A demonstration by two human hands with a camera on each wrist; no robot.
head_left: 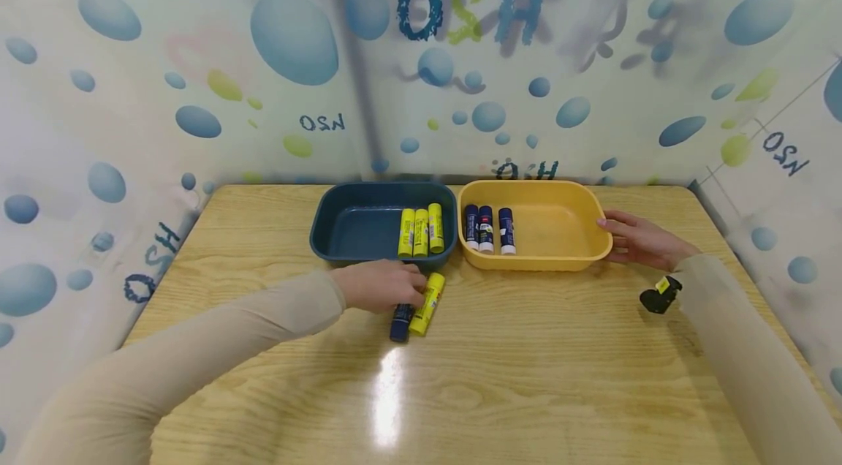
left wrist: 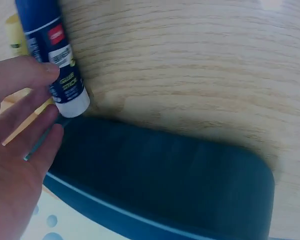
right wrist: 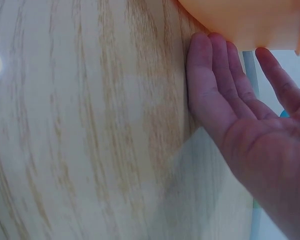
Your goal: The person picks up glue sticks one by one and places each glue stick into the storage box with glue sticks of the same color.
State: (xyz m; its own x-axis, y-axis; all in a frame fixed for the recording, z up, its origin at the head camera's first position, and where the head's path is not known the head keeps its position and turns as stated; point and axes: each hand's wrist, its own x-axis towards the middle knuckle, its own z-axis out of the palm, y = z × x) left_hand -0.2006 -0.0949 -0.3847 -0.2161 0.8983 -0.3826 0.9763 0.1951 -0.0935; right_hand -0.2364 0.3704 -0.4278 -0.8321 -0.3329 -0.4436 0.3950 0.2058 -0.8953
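My left hand (head_left: 409,291) lies on the wooden table just in front of the dark blue tray (head_left: 349,231) and pinches a blue glue stick (head_left: 400,322). A yellow glue stick (head_left: 427,303) lies right beside it. In the left wrist view the fingers (left wrist: 32,75) lie against the blue glue stick (left wrist: 52,55), whose white end is next to the blue tray (left wrist: 160,175). My right hand (head_left: 610,232) rests on the table with straight fingers (right wrist: 210,75) against the right side of the yellow tray (right wrist: 245,20).
The blue tray holds three yellow glue sticks (head_left: 421,231). The yellow tray (head_left: 559,231) holds three blue ones (head_left: 487,229). A small black device (head_left: 660,297) sits at my right wrist. Patterned plastic walls close in the table at the back and on both sides.
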